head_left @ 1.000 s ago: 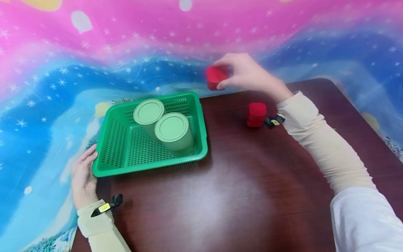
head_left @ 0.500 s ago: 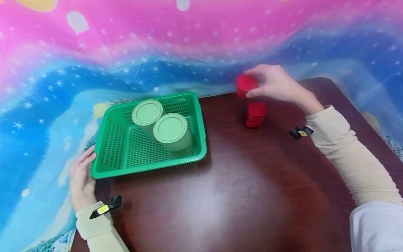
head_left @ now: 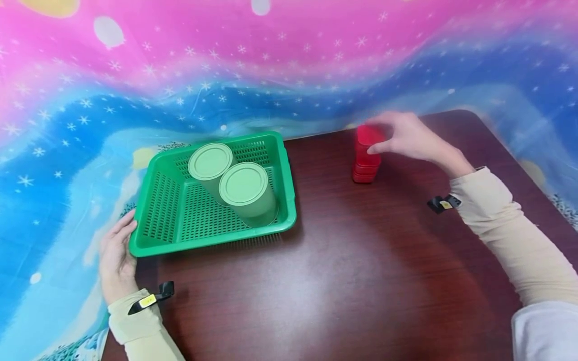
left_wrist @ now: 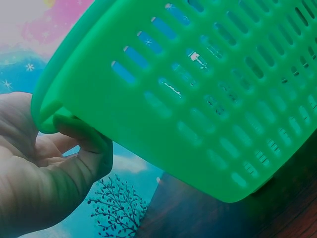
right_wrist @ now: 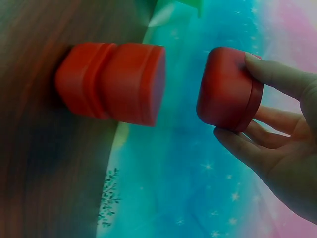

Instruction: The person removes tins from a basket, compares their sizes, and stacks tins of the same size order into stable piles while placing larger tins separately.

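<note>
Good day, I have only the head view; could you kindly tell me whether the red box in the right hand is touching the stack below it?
Observer: No, the right wrist view shows the held red box apart from the stack, with a visible gap between them.
Operator: Thank you; could you count the boxes in that stack for me?
Observer: Two: the right wrist view shows one box set on the other.
Operator: And how does the left hand hold the green basket on the side hidden from me?
Observer: The left wrist view shows a bent finger or thumb tucked beneath the rim, outside the slotted wall; I cannot tell which digit it is.
</note>
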Tool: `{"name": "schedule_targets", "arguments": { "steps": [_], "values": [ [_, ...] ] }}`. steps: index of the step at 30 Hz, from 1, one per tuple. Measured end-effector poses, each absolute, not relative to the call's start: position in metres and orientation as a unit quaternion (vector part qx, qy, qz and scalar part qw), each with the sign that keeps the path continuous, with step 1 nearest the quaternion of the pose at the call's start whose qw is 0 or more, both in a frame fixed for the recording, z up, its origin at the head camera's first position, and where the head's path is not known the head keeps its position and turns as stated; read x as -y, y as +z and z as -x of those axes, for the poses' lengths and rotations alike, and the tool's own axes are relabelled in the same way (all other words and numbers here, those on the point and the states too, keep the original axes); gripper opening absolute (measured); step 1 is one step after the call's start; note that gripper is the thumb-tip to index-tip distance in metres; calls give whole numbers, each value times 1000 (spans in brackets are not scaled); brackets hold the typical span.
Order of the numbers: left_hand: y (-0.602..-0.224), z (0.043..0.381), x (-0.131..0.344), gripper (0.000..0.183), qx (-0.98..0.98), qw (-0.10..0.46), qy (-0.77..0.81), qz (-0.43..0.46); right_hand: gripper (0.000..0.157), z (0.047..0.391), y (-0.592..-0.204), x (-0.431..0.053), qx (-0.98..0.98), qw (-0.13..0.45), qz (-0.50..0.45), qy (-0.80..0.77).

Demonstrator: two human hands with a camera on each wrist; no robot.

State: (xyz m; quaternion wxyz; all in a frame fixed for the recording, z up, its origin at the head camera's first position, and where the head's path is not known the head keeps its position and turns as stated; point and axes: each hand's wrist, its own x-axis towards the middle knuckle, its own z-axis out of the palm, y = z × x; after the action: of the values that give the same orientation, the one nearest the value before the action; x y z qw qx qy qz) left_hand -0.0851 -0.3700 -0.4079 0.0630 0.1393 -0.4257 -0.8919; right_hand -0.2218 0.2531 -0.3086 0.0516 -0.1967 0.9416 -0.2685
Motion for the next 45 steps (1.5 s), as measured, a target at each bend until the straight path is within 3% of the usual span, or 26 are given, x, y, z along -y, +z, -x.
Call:
{"name": "schedule_targets", "arguments": {
  "steps": [45],
  "values": [
    [-408,83,369,33,407,72,-902,-126,68,214,-334,-257,-945,54,185,-263]
  ]
}}
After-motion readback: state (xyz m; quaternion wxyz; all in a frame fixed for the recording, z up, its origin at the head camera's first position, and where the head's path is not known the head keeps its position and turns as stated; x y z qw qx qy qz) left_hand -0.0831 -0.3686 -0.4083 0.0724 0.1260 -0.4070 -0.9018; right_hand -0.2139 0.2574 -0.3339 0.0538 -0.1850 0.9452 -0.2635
